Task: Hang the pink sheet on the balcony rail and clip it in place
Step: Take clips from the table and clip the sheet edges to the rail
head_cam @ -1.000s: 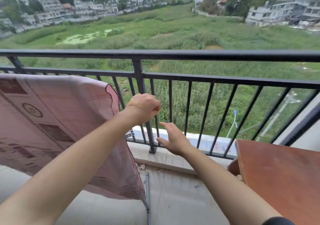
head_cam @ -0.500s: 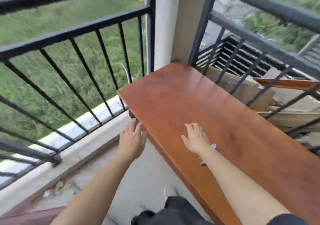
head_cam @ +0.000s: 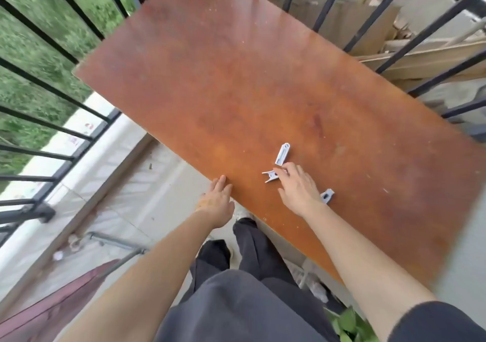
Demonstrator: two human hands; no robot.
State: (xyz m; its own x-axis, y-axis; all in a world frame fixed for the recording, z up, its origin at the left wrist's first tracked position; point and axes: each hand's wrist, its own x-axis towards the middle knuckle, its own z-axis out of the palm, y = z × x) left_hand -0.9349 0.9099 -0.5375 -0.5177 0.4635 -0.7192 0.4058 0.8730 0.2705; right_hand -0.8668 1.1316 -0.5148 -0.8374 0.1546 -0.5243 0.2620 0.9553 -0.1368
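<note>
- On the balcony, a reddish-brown wooden tabletop [head_cam: 236, 83] fills the middle of the view, its surface scuffed and speckled; black railing bars [head_cam: 47, 120] run along the left with grass beyond them, and more bars cross the top right in front of stacked cardboard [head_cam: 349, 15]; the floor is pale concrete.
- Low at the left, a corner of the pink sheet [head_cam: 50, 305] shows, dark pink and blurred; how it hangs cannot be told from this corner.
- Left hand [head_cam: 215, 204] reaches forward, palm down, fingers together and straight, their tips resting at the near edge of the tabletop; it holds nothing.
- Right hand [head_cam: 298, 189] lies palm down over the tabletop, fingers loosely bent; its fingertips [head_cam: 280, 171] touch a pale grey clothes peg [head_cam: 271, 176]; whether they pinch it or only rest on it cannot be told.
- That peg lies flat, its long axis roughly left to right, its forked end pointing left, away from the hand.
- A second peg [head_cam: 282, 154] lies just beyond the fingers, its long axis running away from the person and leaning slightly right, its rounded end farthest.
- A third peg [head_cam: 327, 195] shows partly from beneath the right wrist; its direction is unclear.
</note>
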